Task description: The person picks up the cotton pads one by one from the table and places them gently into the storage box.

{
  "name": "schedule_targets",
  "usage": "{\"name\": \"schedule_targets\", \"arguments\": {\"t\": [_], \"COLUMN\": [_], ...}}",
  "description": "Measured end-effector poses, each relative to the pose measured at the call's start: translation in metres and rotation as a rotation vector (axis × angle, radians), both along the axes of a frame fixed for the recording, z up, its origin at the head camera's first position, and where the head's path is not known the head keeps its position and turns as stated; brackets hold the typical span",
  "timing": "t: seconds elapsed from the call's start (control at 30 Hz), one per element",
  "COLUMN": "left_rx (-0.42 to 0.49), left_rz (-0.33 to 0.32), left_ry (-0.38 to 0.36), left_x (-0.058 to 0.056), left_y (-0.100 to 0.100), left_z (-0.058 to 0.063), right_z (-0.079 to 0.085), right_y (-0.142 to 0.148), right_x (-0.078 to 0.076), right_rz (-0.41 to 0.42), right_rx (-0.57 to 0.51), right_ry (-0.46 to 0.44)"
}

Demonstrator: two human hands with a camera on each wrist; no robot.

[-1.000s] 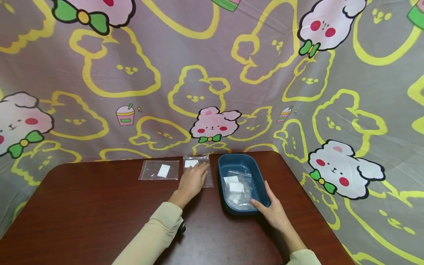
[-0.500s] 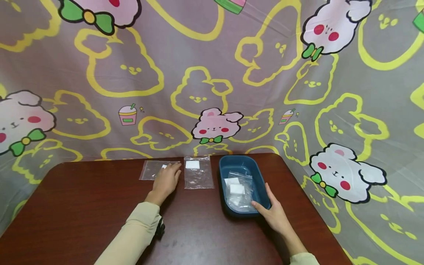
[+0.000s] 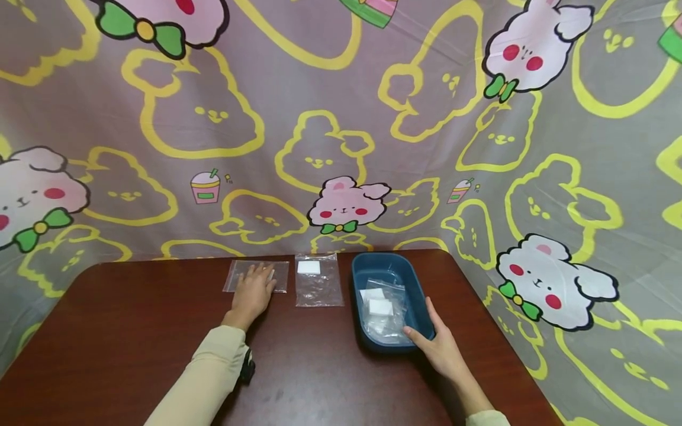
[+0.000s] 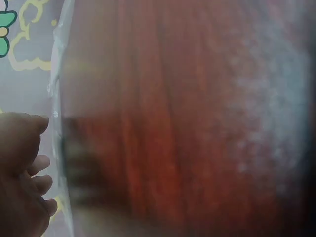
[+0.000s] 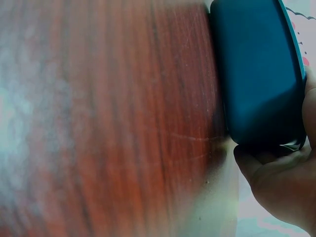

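My left hand (image 3: 253, 294) lies over a small clear plastic bag (image 3: 237, 273) at the back of the table, its fingers spread on it and covering most of its white rectangle. In the left wrist view only this hand's (image 4: 22, 170) fingers show, above the tabletop. To the right, a second clear bag (image 3: 321, 291) lies flat with a white rectangle (image 3: 308, 267) in one corner. My right hand (image 3: 443, 346) grips the near right side of a dark blue tub (image 3: 387, 263), thumb over the rim. Several clear bags (image 3: 388, 325) with white rectangles are heaped inside the tub.
The brown wooden table (image 3: 133, 349) reaches a cloth backdrop (image 3: 240, 118) printed with cartoon rabbits, which stands behind and along the right side. A dark band (image 3: 247, 365) sits at the left wrist, by the sleeve cuff.
My left hand has moved left from the second bag to the left bag, and now covers that one's white rectangle. My right hand has stayed on the tub.
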State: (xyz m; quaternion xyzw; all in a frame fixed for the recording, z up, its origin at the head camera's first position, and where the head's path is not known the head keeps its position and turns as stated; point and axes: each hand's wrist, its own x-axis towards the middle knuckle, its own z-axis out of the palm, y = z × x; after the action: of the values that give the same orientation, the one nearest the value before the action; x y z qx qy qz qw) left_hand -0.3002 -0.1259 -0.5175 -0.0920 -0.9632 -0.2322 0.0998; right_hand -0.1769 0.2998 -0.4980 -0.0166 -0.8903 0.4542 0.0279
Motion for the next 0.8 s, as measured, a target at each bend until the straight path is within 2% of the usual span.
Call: {"name": "schedule_targets", "arguments": {"t": [0.3, 0.8], "left_rx": [-0.026, 0.009], "left_rz": [0.033, 0.030], "left_ry": [-0.066, -0.139], "left_x": [-0.0005, 0.0012], "left_y": [-0.0036, -0.0059], "left_z": [-0.0088, -0.0057], "right_z": [-0.0011, -0.0004], "right_y": [-0.0002, 0.0022], "right_x": [0.0007, -0.0016], "right_rz": [-0.001, 0.011], "right_rx": [-0.002, -0.002], "right_ry": [-0.026, -0.006]}}
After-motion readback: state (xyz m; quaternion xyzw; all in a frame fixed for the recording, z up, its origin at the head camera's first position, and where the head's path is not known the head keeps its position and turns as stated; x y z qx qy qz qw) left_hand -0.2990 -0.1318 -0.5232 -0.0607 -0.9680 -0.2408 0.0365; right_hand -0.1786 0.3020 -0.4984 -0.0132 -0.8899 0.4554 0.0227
